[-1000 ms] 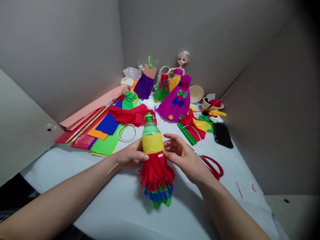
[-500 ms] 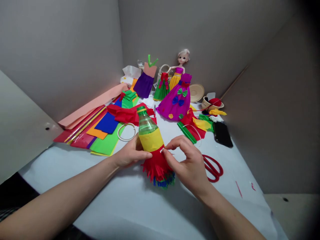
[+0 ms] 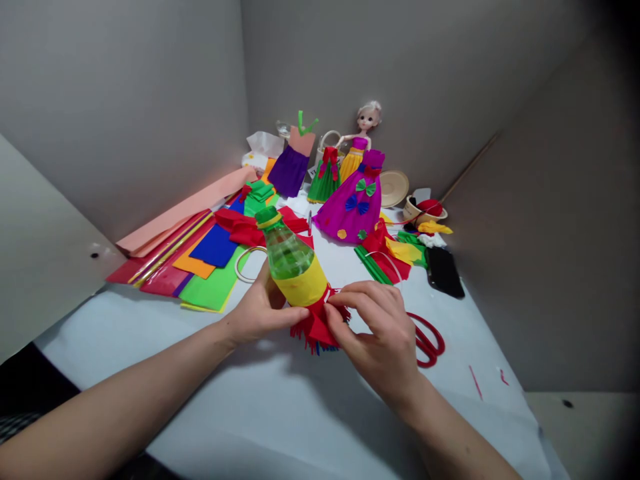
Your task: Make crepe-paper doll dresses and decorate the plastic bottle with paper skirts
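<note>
A green plastic bottle [image 3: 285,253] with a yellow paper band and a fringed red paper skirt [image 3: 317,325] leans toward the left over the white table [image 3: 240,407]. My left hand [image 3: 260,308] wraps around the bottle at the yellow band. My right hand [image 3: 377,330] pinches the top edge of the red skirt, fingers pressed together on the paper. Blue fringe shows just under the red layer; the bottle's base is hidden behind my right hand.
Red scissors [image 3: 427,340] lie right of my right hand. A white ring [image 3: 250,263] and coloured paper sheets [image 3: 210,257] lie left. A doll [image 3: 361,137], paper dresses [image 3: 353,200], a bowl [image 3: 423,208], a black phone [image 3: 444,272] and paper strips [image 3: 387,257] fill the back corner.
The bottle has tipped further left and toward me, hiding most of the fringed skirt. My right hand closed onto the red skirt's upper edge.
</note>
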The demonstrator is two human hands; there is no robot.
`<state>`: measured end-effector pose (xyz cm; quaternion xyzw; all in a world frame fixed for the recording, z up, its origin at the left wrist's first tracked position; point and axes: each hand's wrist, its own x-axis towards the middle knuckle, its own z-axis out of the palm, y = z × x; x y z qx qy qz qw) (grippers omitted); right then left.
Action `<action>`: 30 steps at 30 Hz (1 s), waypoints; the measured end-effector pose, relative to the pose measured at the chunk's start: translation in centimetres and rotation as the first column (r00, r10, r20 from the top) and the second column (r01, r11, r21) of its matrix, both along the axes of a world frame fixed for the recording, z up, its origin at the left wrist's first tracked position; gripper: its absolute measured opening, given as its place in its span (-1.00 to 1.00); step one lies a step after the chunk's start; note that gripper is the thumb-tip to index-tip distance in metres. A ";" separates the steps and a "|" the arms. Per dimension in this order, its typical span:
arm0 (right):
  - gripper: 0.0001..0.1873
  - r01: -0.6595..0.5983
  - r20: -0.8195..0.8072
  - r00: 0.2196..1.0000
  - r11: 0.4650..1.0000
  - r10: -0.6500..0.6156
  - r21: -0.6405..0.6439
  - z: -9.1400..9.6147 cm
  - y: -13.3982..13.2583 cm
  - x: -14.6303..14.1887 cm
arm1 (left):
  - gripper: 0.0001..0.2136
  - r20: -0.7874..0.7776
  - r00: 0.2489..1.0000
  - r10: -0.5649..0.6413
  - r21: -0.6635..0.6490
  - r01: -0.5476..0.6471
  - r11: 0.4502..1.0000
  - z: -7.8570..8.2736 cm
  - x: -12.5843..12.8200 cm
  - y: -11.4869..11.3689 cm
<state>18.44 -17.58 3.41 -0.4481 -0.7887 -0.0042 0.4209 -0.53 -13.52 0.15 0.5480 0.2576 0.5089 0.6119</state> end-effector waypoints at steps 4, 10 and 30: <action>-0.93 0.022 0.026 0.999 1.000 -0.022 0.009 0.1 -0.1 0.0 | -0.49 -0.010 1.000 -0.012 -0.008 0.011 1.000 0.1 0.0 0.0; -0.93 0.033 0.033 0.999 0.999 -0.034 0.028 0.3 -0.1 -0.2 | -0.52 -0.019 0.999 -0.026 0.005 0.026 1.000 0.2 0.0 0.0; -0.86 -0.006 -0.102 0.995 0.991 -0.008 -0.130 0.2 0.1 -0.3 | -0.53 -0.013 0.999 -0.044 -0.022 0.044 0.999 0.0 0.2 -0.1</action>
